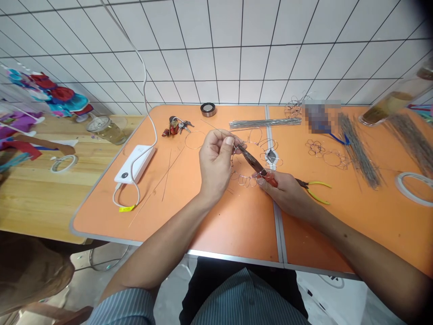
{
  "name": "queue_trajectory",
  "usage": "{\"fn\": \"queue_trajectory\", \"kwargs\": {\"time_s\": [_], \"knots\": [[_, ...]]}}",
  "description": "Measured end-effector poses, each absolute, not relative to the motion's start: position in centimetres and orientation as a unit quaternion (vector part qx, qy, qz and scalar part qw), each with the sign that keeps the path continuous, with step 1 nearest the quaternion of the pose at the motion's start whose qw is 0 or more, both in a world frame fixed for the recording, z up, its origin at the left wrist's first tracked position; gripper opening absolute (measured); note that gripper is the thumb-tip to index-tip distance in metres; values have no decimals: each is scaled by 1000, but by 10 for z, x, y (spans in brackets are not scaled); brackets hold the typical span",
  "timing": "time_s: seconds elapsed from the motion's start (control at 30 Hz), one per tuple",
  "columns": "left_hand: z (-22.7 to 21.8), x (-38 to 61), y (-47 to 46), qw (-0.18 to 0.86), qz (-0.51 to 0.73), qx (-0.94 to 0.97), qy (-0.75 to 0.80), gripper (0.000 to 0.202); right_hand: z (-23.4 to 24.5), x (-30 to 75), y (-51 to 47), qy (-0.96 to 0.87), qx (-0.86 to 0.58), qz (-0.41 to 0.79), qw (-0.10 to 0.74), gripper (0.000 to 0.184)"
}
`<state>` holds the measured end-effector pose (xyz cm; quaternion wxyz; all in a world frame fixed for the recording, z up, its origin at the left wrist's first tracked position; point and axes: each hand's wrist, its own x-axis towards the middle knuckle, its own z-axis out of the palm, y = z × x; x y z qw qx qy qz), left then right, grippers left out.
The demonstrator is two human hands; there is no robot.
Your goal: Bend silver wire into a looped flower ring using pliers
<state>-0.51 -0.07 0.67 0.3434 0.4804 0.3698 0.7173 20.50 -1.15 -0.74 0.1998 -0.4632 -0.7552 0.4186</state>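
Observation:
My left hand [215, 158] is closed in a pinch on a looped wire frame [252, 158], a ring of small wire petals held just above the orange table [176, 198]. My right hand [287, 192] grips red-handled pliers [257, 166], whose dark jaws point up-left and meet the wire at my left fingertips. Yellow-handled cutters [316, 189] lie on the table right beside my right hand.
A white power bank [135, 163] with cable lies left. Keys [176, 126], a tape roll [208, 109] and a bundle of straight wires [264, 123] sit at the back. More wire bundles [358, 151], finished wire loops [326, 153] and a white tape ring [414, 187] are right. A wooden table [40, 189] adjoins left.

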Motion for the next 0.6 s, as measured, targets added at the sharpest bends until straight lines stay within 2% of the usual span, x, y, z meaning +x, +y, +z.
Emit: {"fn": "queue_trajectory", "kwargs": {"time_s": [0.6], "knots": [[4,1,-1,340,732,475,350,28,-7,204,-15,-742,-467,434,207,49]]}}
